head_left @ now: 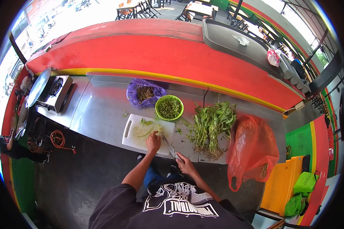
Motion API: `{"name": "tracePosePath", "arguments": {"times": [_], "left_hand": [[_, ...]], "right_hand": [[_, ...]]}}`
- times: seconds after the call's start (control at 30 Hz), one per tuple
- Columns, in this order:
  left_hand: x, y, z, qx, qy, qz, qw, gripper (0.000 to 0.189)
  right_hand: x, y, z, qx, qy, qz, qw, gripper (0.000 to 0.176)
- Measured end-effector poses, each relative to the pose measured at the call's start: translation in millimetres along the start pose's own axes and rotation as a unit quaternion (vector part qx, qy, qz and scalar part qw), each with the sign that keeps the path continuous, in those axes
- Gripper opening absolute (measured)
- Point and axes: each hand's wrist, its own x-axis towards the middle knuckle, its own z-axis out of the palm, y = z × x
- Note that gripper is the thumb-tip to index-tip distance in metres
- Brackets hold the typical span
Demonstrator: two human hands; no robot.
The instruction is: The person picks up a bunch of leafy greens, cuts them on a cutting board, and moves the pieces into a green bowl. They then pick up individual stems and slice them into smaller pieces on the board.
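Observation:
A white cutting board (129, 140) lies on the metal counter with a few cut leafy green stems (143, 130) on it. My left hand (153, 142) is over the board, its fingers closed on a piece of the stems and partly hiding it. My right hand (185, 164) grips the handle of a kitchen knife (167, 144). The blade points away from me and rests over the board's right side, just beside my left fingers. Behind the board stands a lime-green bowl (157, 110) full of chopped greens. A large bunch of leafy greens with roots (212, 126) lies to the right.
A purple plastic bag (132, 93) holds stem and root scraps behind the board. At the right counter edge sits a red plastic bag (248, 141). A portable gas stove (57, 93) is at the far left, near another person (11, 147). A red wall (118, 49) borders the counter.

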Motion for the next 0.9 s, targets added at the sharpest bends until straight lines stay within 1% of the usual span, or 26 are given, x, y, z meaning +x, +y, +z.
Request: {"name": "tracePosePath", "arguments": {"times": [0.13, 0.2, 0.23, 0.3, 0.5, 0.63, 0.7, 0.9], "left_hand": [[-7, 0, -5, -0.028, 0.028, 0.013, 0.999, 0.031], [-9, -1, -7, -0.018, 0.045, 0.044, 0.998, 0.03], [-9, -1, -7, -0.018, 0.045, 0.043, 0.998, 0.03], [-10, -2, -6, -0.018, 0.046, 0.046, 0.998, 0.029], [-11, -9, -2, -0.052, 0.064, 0.054, 0.995, 0.026], [-12, -9, -1, -0.047, 0.074, 0.06, 0.994, 0.024], [-13, -10, 0, -0.055, 0.093, 0.08, 0.991, 0.023], [-13, -13, 1, -0.05, 0.072, 0.077, 0.993, 0.022]], "right_hand": [[4, -6, 3, -0.004, -0.014, 0.011, 1.0, 0.054], [3, -7, 1, 0.019, -0.029, 0.016, 0.999, 0.053], [2, -8, 1, 0.019, -0.031, 0.016, 0.999, 0.053], [0, -12, 1, 0.058, -0.04, 0.048, 0.996, 0.053], [-3, -21, -3, 0.111, -0.04, 0.07, 0.991, 0.054], [-4, -20, -3, 0.119, -0.051, 0.067, 0.989, 0.055], [-5, -20, -3, 0.113, -0.063, 0.079, 0.988, 0.056], [-2, -19, -4, 0.115, -0.069, 0.087, 0.987, 0.056]]}}
